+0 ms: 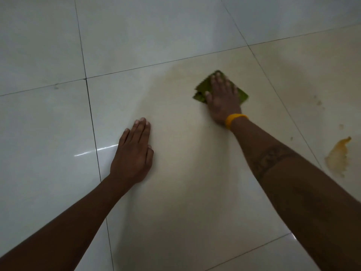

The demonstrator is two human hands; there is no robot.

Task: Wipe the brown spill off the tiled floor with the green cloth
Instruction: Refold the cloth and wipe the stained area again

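Green cloth (203, 89) under flat right hand (222, 98); left hand (134, 153) flat on floor (48, 124); brown spill (339, 156) well right.

Right hand (222, 100) flat on green cloth (201, 89); brown spill (338, 157) well apart.

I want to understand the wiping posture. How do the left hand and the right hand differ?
The right hand presses flat on the square green cloth; the left hand rests on the bare glossy tiled floor. The right hand reaches farther forward and wears a yellow wristband; the left wrist is bare. Both lie palm-down with fingers straight.
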